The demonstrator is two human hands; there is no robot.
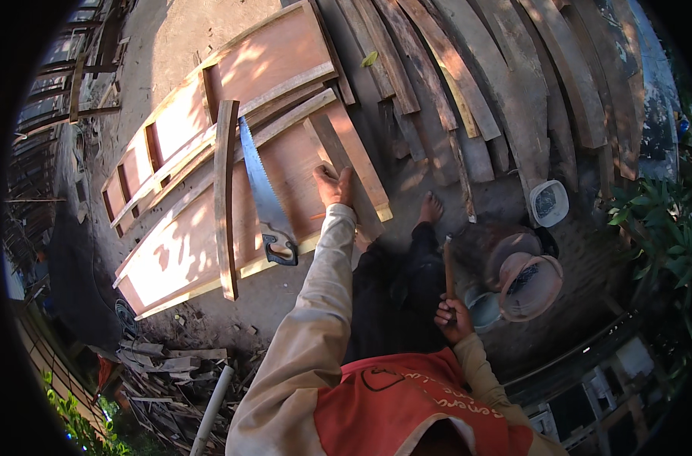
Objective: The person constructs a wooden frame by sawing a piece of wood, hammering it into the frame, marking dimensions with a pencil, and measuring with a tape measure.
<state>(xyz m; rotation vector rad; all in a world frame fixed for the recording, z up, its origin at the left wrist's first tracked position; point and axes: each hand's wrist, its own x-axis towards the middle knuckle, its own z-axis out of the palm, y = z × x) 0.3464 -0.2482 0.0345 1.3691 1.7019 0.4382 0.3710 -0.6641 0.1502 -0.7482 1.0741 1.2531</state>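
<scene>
My left hand [332, 185] grips a short dark board [323, 134] lying over the lower plywood panel with a wooden frame [182, 254]. An orange pencil [318, 216] shows beside that wrist. My right hand [453, 319] is closed around the wooden handle of a hammer [449, 273], held upright near my knee. A handsaw [262, 190] with a dark handle lies on the panel, left of my left hand, next to a slightly curved batten [226, 201] laid across it. A second framed panel [255, 49] lies beyond.
Long curved planks [513, 76] cover the upper right. Buckets [530, 289] and a white container [549, 203] sit right of my bare foot [430, 211]. Scrap wood [163, 365] and a pale pipe [211, 410] lie lower left. Leafy plants [658, 228] edge the right side.
</scene>
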